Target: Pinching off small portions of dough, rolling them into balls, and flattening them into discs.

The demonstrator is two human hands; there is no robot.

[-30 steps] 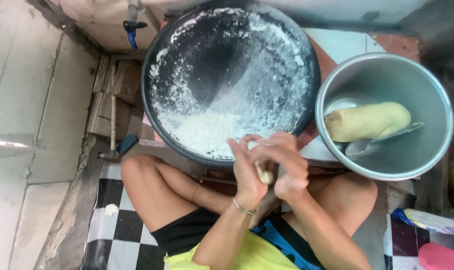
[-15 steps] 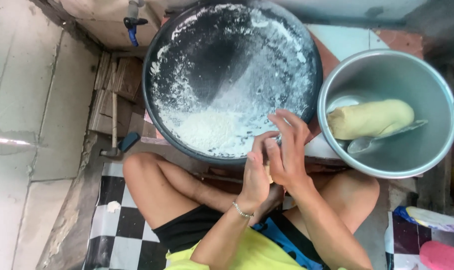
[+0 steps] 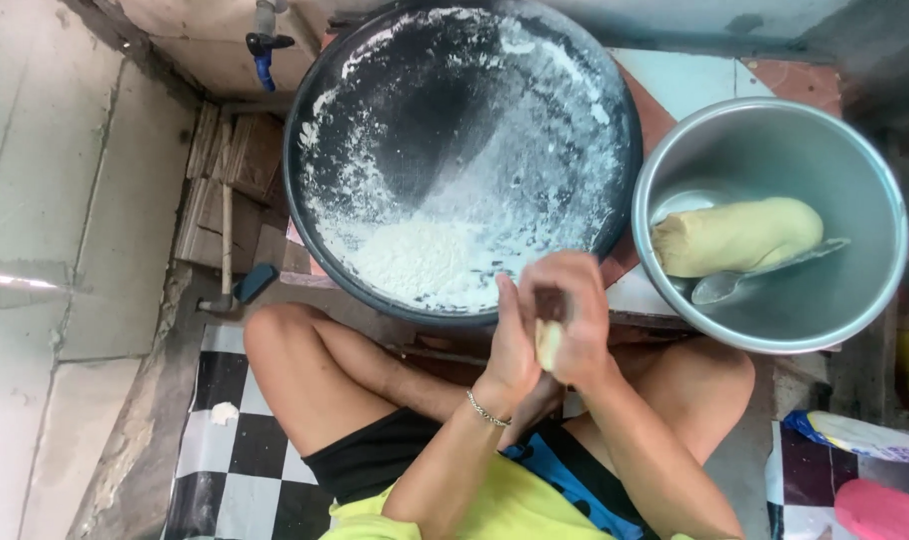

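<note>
Head view, looking straight down on a seated person with crossed bare legs.

Hands: the left hand point(image 3: 515, 345) and the right hand point(image 3: 578, 318) are pressed together palm to palm, just below the near rim of the large pan. Between them sits a small pale piece of dough point(image 3: 548, 342); only a narrow strip of it shows in the gap between the palms, the rest being covered. Both hands are closed on it, the left flat against its left side, the right curled over its top and right side. A thin bracelet point(image 3: 487, 411) circles the left wrist.

Surroundings: directly beyond the hands stands a wide dark round pan point(image 3: 615, 110), its inside dusted with white flour point(image 3: 415, 262), which lies heaped toward the near edge. To the right of the pan, close beside it, stands a metal bowl point(image 3: 775, 125). In it lies a larger log of yellowish dough point(image 3: 740, 236) with a metal spoon point(image 3: 765, 275) resting against its near side. This log is well apart from the hands, up and to their right.

Floor: a black-and-white chequered mat point(image 3: 240, 460) lies under the person's legs, with a small white lump point(image 3: 224, 412) on it at the left.
</note>
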